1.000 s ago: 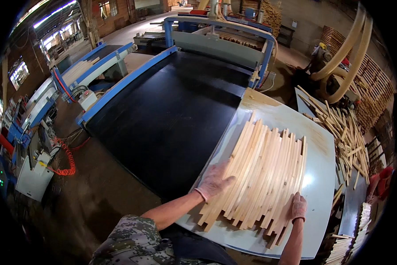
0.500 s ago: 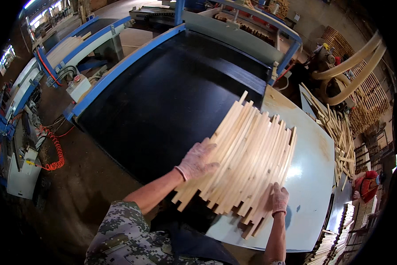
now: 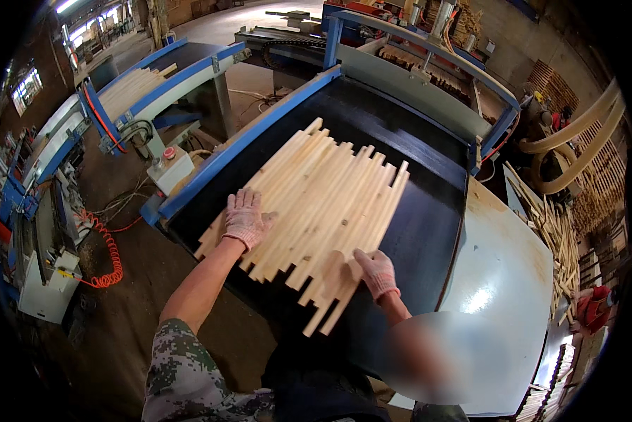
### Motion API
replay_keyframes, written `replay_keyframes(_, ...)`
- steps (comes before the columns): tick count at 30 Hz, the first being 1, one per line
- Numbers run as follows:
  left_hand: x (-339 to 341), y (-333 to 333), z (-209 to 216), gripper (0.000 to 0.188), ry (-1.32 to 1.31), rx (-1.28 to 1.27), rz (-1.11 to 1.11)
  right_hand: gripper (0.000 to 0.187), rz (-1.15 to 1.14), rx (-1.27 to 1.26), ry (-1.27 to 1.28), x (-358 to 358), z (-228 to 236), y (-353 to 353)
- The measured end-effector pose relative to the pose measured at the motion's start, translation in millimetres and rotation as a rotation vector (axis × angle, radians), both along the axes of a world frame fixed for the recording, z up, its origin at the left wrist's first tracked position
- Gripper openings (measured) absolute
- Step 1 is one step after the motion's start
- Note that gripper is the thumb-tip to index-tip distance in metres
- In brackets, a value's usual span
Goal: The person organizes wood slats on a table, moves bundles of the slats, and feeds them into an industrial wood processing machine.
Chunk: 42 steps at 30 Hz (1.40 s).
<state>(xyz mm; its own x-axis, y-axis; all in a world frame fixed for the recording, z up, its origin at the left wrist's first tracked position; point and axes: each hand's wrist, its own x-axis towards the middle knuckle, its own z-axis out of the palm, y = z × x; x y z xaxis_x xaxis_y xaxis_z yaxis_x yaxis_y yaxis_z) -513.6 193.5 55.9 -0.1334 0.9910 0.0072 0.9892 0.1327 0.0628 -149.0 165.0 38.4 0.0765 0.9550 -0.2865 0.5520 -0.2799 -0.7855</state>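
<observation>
A flat layer of pale wooden strips (image 3: 323,204), side by side with uneven ends, lies slantwise on the black conveyor belt (image 3: 418,232). My left hand (image 3: 247,218), in a pinkish knit glove, rests flat on the left part of the layer, fingers stretched out. At the near right edge of the strips, my right hand (image 3: 377,273), gloved alike, is bent against the outermost pieces with its thumb on top; some of its fingers are hidden. Part of the right forearm is blurred.
A blue rail (image 3: 252,141) runs along the belt's left side, with a grey control box (image 3: 171,171) bearing a red button beside it. A smooth pale metal table (image 3: 502,281) adjoins on the right. Loose wood scraps (image 3: 551,246) and a person in red (image 3: 594,309) are farther right.
The layer of strips has moved left, off the pale metal table and fully onto the black belt. Both hands have moved left with it, and the view has shifted.
</observation>
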Motion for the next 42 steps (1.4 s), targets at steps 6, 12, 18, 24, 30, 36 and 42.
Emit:
replay_keyframes(6,-57,17,-21,0.085,0.014,0.151,0.116,0.067,0.059,0.082,0.096,-103,-25,55)
replay_keyframes(12,-97,34,-89,0.07,0.113,0.269,-0.02,0.047,0.229,-0.06,0.661,-74,6,29)
replay_keyframes(18,-78,96,-119,0.075,-0.032,0.08,0.07,0.047,0.369,-0.017,0.407,-31,-74,-5)
replay_keyframes(24,84,108,-90,0.053,-0.516,0.336,-0.424,0.071,0.306,-0.142,0.563,69,-88,-101)
replay_keyframes(30,356,-14,-41,0.054,-1.407,-0.138,-0.805,0.073,0.033,-0.021,0.725,207,-16,-266)
replay_keyframes(36,572,-184,-84,0.053,-1.636,-0.645,-1.065,0.074,-0.562,0.227,0.945,320,-65,-477)
replay_keyframes(42,728,-421,-96,0.052,-1.502,-1.291,-1.25,0.071,-1.185,0.382,0.79,351,-182,-711)
